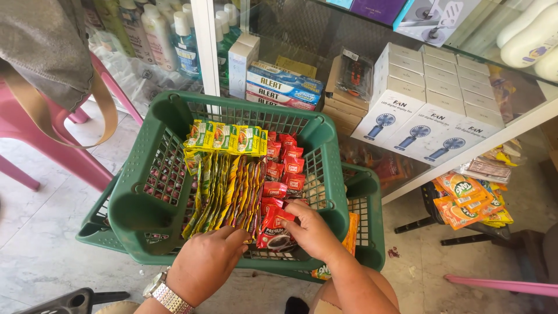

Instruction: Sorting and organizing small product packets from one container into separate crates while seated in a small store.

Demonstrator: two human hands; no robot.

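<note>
A green plastic basket [139,203] sits stacked on a second green basket [366,232]. Inside lie strips of yellow-green sachets [226,139], yellow and brown sachet strips [232,192] and red coffee sachets [285,168]. My left hand [206,264], with a metal wristwatch [165,293], rests on the near ends of the yellow and brown strips. My right hand [311,229] grips a red coffee sachet [276,229] at the basket's near edge.
A glass display case [349,70] behind the baskets holds white fan boxes [418,110], toothpaste boxes [285,87] and bottles [174,35]. Orange drink sachets [468,200] lie at right. A pink plastic chair [52,145] with a hanging bag stands at left.
</note>
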